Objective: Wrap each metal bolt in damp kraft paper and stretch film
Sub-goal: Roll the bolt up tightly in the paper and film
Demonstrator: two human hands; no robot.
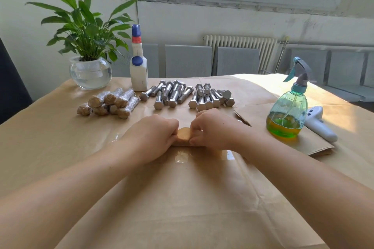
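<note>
Left hand (pixel 155 137) and right hand (pixel 210 129) pinch a brown kraft-paper-wrapped bolt (pixel 183 136) on clear stretch film (pixel 182 156), mid paper-covered tabletop (pixel 50 147). Far: bare steel hex bolts (pixel 182 94), film-wrapped bundles (pixel 110 103) left, green spray bottle (pixel 288 113) right.

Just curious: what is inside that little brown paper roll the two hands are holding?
Only the brown paper roll shows between the left hand and right hand. Its contents are covered; bare bolts lie behind it.
</note>
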